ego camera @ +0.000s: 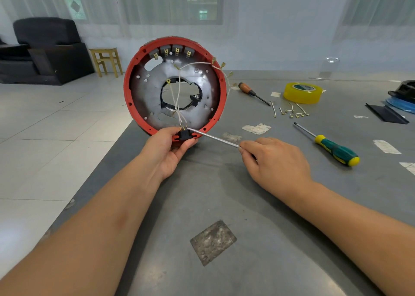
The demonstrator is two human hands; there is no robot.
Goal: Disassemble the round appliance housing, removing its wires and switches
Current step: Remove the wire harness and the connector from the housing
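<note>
Two hands at work: left hand [167,148], fingers closed on red round housing [175,86], holds it upright above counter [224,194] edge; right hand [276,160] pinches metal rod [213,138], tip at black switch [185,135] on housing's lower rim, white wires [177,98] attached.

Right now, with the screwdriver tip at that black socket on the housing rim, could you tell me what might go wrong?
The screwdriver tip sits right beside the left hand that holds the black socket, so a slip could jab a finger. The white wires are apparently still attached there, so prying hard might tear them. The red housing is held up on edge by that hand alone and could twist or drop.
</note>
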